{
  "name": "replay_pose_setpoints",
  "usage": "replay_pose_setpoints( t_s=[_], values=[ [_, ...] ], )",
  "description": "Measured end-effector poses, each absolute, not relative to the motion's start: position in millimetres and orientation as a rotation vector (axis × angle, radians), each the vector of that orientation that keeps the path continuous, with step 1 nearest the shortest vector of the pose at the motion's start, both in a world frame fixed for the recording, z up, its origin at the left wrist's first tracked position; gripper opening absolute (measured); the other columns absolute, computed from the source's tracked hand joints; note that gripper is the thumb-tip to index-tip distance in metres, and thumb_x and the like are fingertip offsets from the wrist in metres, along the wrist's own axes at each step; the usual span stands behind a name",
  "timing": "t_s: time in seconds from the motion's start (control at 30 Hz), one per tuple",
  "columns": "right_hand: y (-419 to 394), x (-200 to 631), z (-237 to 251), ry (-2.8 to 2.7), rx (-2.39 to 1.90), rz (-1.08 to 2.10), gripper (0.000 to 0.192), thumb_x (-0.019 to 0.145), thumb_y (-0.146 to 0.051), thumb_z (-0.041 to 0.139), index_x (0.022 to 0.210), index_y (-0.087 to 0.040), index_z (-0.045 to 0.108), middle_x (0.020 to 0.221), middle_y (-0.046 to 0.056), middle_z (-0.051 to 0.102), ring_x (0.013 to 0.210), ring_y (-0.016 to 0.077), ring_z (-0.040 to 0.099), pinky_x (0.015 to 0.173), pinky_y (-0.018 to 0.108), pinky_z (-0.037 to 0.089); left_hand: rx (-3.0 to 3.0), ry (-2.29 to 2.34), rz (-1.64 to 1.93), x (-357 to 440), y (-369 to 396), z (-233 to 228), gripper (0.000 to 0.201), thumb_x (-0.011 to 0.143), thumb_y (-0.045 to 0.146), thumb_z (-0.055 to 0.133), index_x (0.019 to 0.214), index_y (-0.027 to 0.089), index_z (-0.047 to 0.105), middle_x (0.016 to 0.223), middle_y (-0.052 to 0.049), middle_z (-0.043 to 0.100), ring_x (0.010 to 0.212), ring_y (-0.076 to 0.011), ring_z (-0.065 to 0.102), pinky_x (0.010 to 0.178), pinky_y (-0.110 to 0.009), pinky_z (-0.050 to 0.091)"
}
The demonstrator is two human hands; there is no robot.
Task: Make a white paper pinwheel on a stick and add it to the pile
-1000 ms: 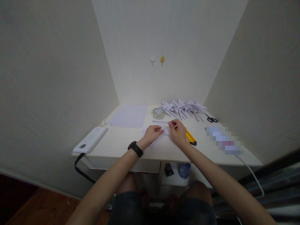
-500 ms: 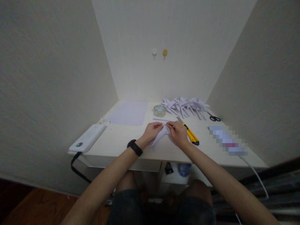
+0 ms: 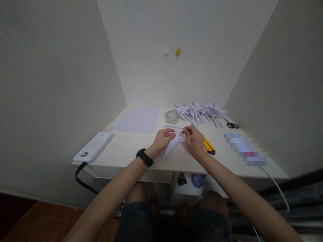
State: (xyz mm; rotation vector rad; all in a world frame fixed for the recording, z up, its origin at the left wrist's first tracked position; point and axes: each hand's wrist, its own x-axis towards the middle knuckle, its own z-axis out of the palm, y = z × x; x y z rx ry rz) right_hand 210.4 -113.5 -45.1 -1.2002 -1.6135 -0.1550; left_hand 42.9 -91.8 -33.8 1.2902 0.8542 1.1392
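A white folded paper pinwheel [image 3: 172,146] is held just above the desk in front of me. My left hand [image 3: 163,141] pinches it from the left between thumb and fingers. At its upper right side my right hand [image 3: 194,141] has its fingertips closed on the paper's edge; the exact spot they grip is small and hard to make out. Behind the hands lies a thin rolled paper stick [image 3: 173,126]. A yellow utility knife [image 3: 209,147] rests beside my right hand, which partly covers it.
Several paper pinwheels [image 3: 199,111] are piled at the back right, with a clear tape roll [image 3: 172,117] left of them. Paper sheets [image 3: 138,119] lie back left. Black-handled scissors [image 3: 232,125], a white power bank [image 3: 94,147] and a blurred-out device [image 3: 244,149] with a cable are near the sides.
My right hand has shifted slightly up and right, its fingers more raised and covering more of the knife. The pinwheel has turned a little in my left hand, showing more of its folds.
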Motion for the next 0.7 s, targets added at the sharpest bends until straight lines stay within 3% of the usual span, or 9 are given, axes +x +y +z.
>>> replay_pose_setpoints(
  t_s=[0.07, 0.23, 0.4, 0.53, 0.7],
  values=[
    [-113.4, 210.9, -44.6, -1.596, -1.248, -0.090, 0.018, 0.095, -0.032, 0.046, 0.096, -0.021, 0.060, 0.079, 0.005, 0.074, 0.073, 0.0212, 0.068, 0.071, 0.033, 0.048, 1.300, 0.851, 1.102, 42.1, -94.0, -30.4, 0.031, 0.073, 0.029, 0.078, 0.097, 0.012, 0.067, 0.072, -0.004, 0.071, 0.062, -0.0125, 0.063, 0.060, -0.023, 0.046],
    [-106.4, 217.1, -45.2, -1.375, -1.306, 0.163, 0.022, 0.095, -0.042, 0.045, 0.097, -0.022, 0.055, 0.073, 0.004, 0.073, 0.067, 0.0211, 0.068, 0.068, 0.033, 0.049, 1.410, 0.745, 0.936, 40.5, -103.2, -22.8, 0.043, 0.085, 0.047, 0.065, 0.110, 0.013, 0.065, 0.095, -0.016, 0.075, 0.075, -0.0195, 0.071, 0.063, -0.029, 0.053],
    [-94.8, 224.3, -47.3, -1.073, -1.190, 0.420, 0.028, 0.089, -0.050, 0.052, 0.093, -0.023, 0.051, 0.068, 0.002, 0.070, 0.059, 0.0181, 0.067, 0.061, 0.031, 0.052, 2.205, 0.838, 0.867, 29.0, -111.1, -19.9, 0.012, 0.080, 0.023, 0.065, 0.086, 0.018, 0.074, 0.094, -0.008, 0.077, 0.094, -0.0237, 0.071, 0.090, -0.037, 0.052],
    [-89.6, 227.2, -47.0, -0.932, -1.086, 0.490, 0.035, 0.085, -0.056, 0.055, 0.094, -0.023, 0.047, 0.064, -0.001, 0.069, 0.055, 0.0165, 0.065, 0.057, 0.028, 0.052, 2.653, 0.671, 0.618, 9.7, -120.9, -16.3, 0.032, 0.068, 0.003, 0.053, 0.086, 0.020, 0.073, 0.105, -0.003, 0.076, 0.116, -0.0233, 0.064, 0.102, -0.037, 0.048],
    [-103.8, 228.3, -38.0, -1.092, -1.165, 0.148, 0.030, 0.094, -0.053, 0.044, 0.097, -0.023, 0.048, 0.079, 0.003, 0.073, 0.071, 0.0177, 0.068, 0.071, 0.032, 0.052, 2.841, 0.615, 0.427, -12.1, -142.4, -15.4, 0.050, 0.065, 0.008, 0.057, 0.113, 0.016, 0.069, 0.127, -0.009, 0.067, 0.125, -0.0251, 0.058, 0.109, -0.037, 0.044]
  ],
)
